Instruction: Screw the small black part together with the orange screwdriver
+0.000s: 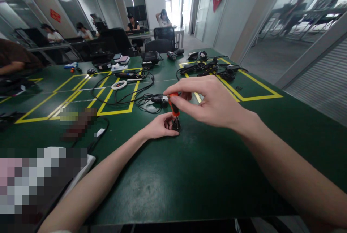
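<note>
My right hand (206,99) grips the orange and black handle of a screwdriver (175,107) from above, fingers and thumb closed round its top. The screwdriver stands upright, its shaft pointing down at a small black part (176,125) on the green table. Fingers of my left hand (161,126) are closed on that black part from the left and hold it against the tabletop. What kind of part it is cannot be made out, and the screwdriver's tip is hidden in it. Just behind my hands lies a coiled black cable (148,99) with a plug-like end.
Yellow tape (116,112) marks rectangles on the green table (151,182). A white tape ring (119,85), a power drill (175,54), a black case (150,58) and bundled black cables (207,67) lie farther back. A blurred-out device sits front left. Several people sit at the far desks.
</note>
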Available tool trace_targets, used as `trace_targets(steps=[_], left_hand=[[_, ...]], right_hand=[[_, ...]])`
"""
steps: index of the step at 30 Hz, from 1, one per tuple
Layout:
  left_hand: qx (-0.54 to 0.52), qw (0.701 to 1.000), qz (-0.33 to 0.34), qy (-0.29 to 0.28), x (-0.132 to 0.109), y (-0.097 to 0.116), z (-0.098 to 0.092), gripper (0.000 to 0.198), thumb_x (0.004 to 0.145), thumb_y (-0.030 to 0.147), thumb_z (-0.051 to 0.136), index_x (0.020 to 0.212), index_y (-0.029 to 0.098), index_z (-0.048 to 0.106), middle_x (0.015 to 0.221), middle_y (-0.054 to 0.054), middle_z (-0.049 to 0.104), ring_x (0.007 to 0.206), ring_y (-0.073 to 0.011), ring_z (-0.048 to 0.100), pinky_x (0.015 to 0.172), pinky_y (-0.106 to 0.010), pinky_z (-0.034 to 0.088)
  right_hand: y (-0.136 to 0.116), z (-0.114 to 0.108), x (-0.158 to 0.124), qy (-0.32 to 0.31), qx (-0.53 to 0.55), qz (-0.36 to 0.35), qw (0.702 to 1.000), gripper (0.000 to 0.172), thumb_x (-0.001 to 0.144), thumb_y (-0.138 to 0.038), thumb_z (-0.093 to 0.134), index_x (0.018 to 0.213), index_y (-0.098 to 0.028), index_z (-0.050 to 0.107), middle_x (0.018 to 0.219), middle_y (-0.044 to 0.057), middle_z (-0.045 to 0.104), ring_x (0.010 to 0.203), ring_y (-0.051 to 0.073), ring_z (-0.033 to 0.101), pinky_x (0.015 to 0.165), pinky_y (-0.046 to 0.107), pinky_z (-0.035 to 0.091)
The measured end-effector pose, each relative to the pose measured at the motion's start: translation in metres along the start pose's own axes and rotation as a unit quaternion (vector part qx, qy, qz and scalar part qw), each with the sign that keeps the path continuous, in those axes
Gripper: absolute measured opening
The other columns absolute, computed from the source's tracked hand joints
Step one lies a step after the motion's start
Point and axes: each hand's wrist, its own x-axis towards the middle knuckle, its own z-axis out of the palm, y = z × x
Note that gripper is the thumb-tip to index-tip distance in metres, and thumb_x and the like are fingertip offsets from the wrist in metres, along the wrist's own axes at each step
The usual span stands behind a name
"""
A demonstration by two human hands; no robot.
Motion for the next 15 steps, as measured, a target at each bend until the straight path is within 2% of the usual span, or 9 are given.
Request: trace_targets(steps=[3,7,13,15], left_hand=[[-0.011,1.0,0.003,-0.001,0.0003,0.0014,-0.0016,0.03,0.066,0.024,0.07,0.094,0.015,0.061,0.077,0.004,0.06,0.068,-0.0094,0.052,0.064,-0.023,0.042],[-0.022,1.0,-0.003,-0.002,0.0016,0.0022,-0.0024,0.03,0.066,0.021,0.053,0.094,0.014,0.062,0.08,0.001,0.063,0.066,-0.0099,0.054,0.061,-0.023,0.044],[-0.018,1.0,-0.003,0.006,0.0029,0.001,-0.0026,0.028,0.066,0.019,0.049,0.092,0.016,0.061,0.079,0.002,0.062,0.06,-0.0076,0.051,0.057,-0.021,0.043],[-0.017,1.0,-0.006,0.006,0.0028,0.0005,-0.0026,0.029,0.066,0.019,0.049,0.093,0.016,0.061,0.081,0.002,0.063,0.06,-0.0074,0.051,0.057,-0.021,0.043]], right_hand=[[0.002,0.0016,0.0042,0.009,-0.026,-0.025,0.999,0.022,0.096,-0.033,0.067,0.096,-0.015,0.08,0.09,0.006,0.071,0.074,0.016,0.061,0.069,0.03,0.044],[0.0033,-0.001,0.0052,-0.004,-0.047,-0.01,0.999,0.02,0.096,-0.026,0.063,0.089,-0.015,0.078,0.077,0.003,0.067,0.07,0.015,0.057,0.067,0.03,0.04],[0.0075,0.0022,0.0027,-0.013,-0.092,0.011,0.996,0.027,0.092,-0.021,0.049,0.097,-0.014,0.075,0.088,0.007,0.069,0.074,0.017,0.057,0.071,0.031,0.038],[0.008,0.0036,0.0026,-0.027,-0.111,0.03,0.993,0.03,0.095,-0.024,0.044,0.094,-0.015,0.073,0.083,0.006,0.068,0.072,0.017,0.056,0.069,0.031,0.036]])
